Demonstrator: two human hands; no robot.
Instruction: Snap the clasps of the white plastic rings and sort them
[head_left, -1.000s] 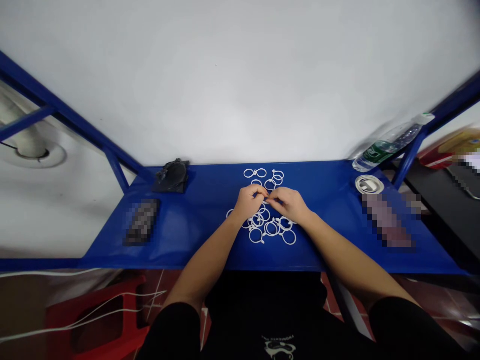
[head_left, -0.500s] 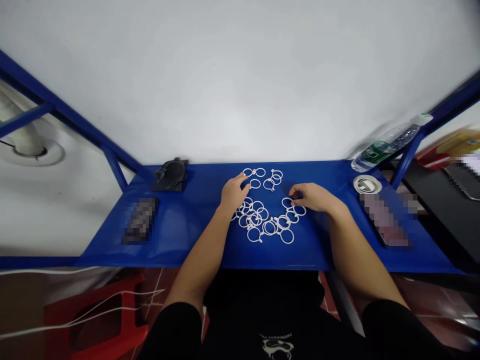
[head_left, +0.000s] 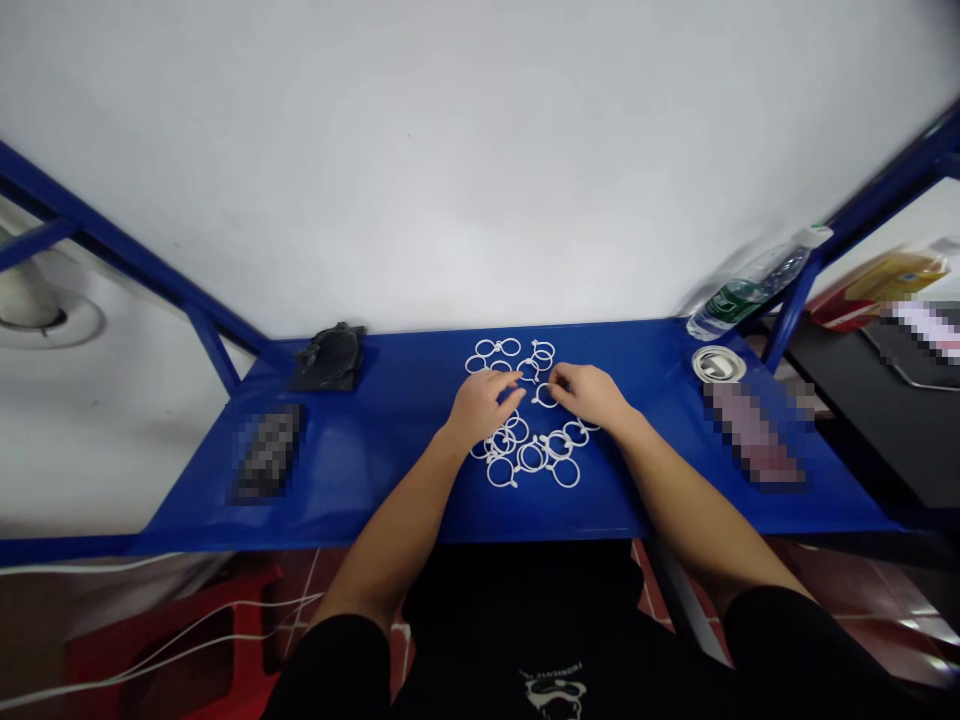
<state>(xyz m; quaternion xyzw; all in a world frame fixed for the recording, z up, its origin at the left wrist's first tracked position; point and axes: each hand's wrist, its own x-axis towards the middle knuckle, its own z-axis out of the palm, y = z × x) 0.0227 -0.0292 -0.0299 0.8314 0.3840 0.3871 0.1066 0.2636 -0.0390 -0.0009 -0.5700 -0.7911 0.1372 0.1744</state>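
Note:
My right hand (head_left: 591, 393) pinches a white plastic curtain ring (head_left: 535, 401) between thumb and fingertips, just above the blue table. To its left, my left hand (head_left: 484, 408) has its thumb and fingers apart, with nothing visible between them. Behind the hands lie two small groups of white rings: a left group (head_left: 498, 347), partly covered by my left fingers, and a right group (head_left: 535, 344) set close together. In front of the hands spreads a larger overlapping pile of rings (head_left: 519, 448), its left end partly hidden by my left hand.
On the blue table (head_left: 375, 440), a black plastic bag (head_left: 330, 358) and a blurred-out dark object (head_left: 270, 450) lie left. At right are a coiled white cable (head_left: 718, 365), a blurred-out phone-like object (head_left: 754, 435) and a leaning water bottle (head_left: 742, 295). A white wall (head_left: 465, 180) rises behind.
My right hand has moved left, carrying a ring away from the pile's right end to the middle. My left hand has come slightly nearer and right. Another ring now shows in the back-left group.

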